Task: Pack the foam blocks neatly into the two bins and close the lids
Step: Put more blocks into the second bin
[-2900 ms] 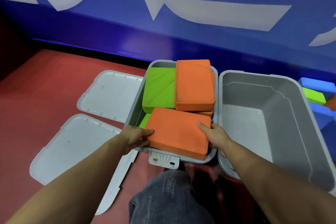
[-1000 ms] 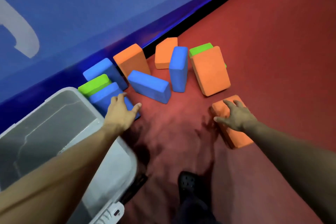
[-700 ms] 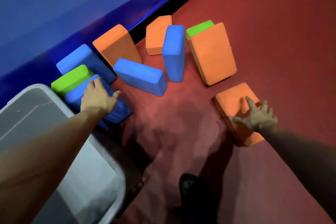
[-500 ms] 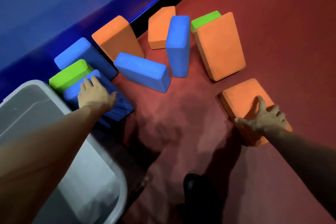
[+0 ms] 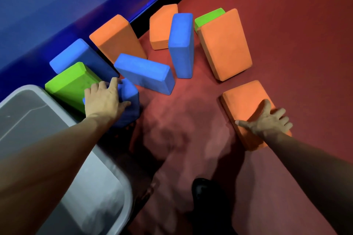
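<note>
On red floor, left hand (image 5: 104, 101) grips blue block (image 5: 129, 99); right hand (image 5: 267, 122) splayed on orange block (image 5: 242, 99)

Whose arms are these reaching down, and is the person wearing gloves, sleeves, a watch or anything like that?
They belong to the person wearing the camera. Both forearms are bare as far as the picture shows: no sleeves in view. The left hand and right hand have no gloves, and no watch, ring or bracelet shows. A dark shoe shows below.

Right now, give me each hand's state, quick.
Left hand: grips the blue foam block beside the grey bin.
Right hand: open, fingers spread flat on the orange foam block.
</note>
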Demonstrator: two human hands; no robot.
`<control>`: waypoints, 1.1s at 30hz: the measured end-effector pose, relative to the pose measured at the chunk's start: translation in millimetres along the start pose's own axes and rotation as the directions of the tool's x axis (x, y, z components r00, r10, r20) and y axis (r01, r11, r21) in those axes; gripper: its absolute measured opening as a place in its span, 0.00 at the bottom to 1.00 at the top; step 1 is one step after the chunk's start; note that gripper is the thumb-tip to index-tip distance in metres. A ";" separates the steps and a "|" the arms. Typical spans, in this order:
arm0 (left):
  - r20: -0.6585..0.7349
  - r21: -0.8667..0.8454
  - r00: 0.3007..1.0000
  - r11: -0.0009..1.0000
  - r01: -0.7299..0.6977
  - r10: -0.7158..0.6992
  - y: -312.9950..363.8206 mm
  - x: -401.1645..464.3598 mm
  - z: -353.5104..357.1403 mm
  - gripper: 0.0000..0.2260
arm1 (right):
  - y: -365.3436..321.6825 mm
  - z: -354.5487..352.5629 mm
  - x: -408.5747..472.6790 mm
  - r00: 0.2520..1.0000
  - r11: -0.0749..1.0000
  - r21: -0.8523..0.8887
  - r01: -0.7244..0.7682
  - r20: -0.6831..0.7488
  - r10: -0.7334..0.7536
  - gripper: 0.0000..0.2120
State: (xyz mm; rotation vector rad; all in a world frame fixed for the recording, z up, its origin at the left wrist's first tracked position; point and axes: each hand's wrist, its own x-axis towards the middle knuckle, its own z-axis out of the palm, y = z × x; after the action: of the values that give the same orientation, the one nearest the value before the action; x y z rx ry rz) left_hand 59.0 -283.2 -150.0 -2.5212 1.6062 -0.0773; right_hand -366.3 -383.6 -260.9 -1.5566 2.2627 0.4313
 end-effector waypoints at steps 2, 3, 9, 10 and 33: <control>-0.032 -0.056 0.999 0.998 0.037 -0.038 4.0 -5.9 -6.6 0.37 | 2.8 1.5 -3.0 0.998 1.000 0.019 0.003 -0.061 -0.002 0.64; -0.042 -0.090 0.998 0.995 0.052 -0.056 6.2 -9.8 -9.4 0.39 | 4.0 0.7 -5.2 0.996 1.000 0.024 0.009 -0.085 -0.007 0.65; -0.100 -0.294 0.994 0.956 0.013 -0.045 10.1 -37.3 -45.9 0.40 | -1.3 -29.8 -29.6 1.000 0.986 0.167 0.021 -0.020 -0.018 0.45; -0.101 -0.338 0.993 0.941 0.019 -0.057 9.5 -43.2 -58.8 0.39 | -1.2 -36.0 -35.9 0.999 0.974 0.225 0.033 0.026 -0.040 0.42; -0.141 -0.749 0.564 0.460 0.477 -0.814 -281.6 -379.6 -301.2 0.31 | -154.6 -178.8 -433.5 0.731 0.569 0.464 0.679 -0.362 -0.578 0.44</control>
State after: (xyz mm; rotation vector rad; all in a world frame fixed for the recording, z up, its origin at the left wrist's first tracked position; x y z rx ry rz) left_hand 112.7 147.0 205.2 -3.8361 0.5565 -0.3334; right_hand -100.4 -157.7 88.5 -1.9308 1.5070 -0.5672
